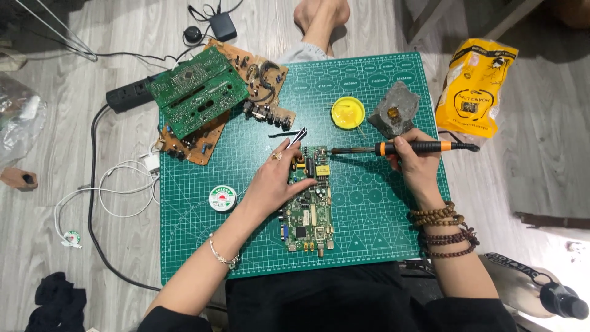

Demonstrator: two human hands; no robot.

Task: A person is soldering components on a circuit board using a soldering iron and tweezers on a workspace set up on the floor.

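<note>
A small green circuit board (310, 212) lies upright on a green cutting mat (369, 203) in the middle of the view. My left hand (276, 181) rests on the board's left edge and grips metal tweezers (297, 138), their tips pointing up and right. My right hand (413, 161) grips a soldering iron (424, 147) with an orange and black handle. The iron lies level, and its tip reaches left to just above the board's top edge.
Larger green and brown circuit boards (200, 92) are stacked at the mat's upper left. A yellow flux tin (348, 112) and a grey tip-cleaner block (394, 109) sit at the top. A solder reel (222, 198), power strip (128, 95), cables, yellow bag (474, 86) and bottle (534, 289) surround the mat.
</note>
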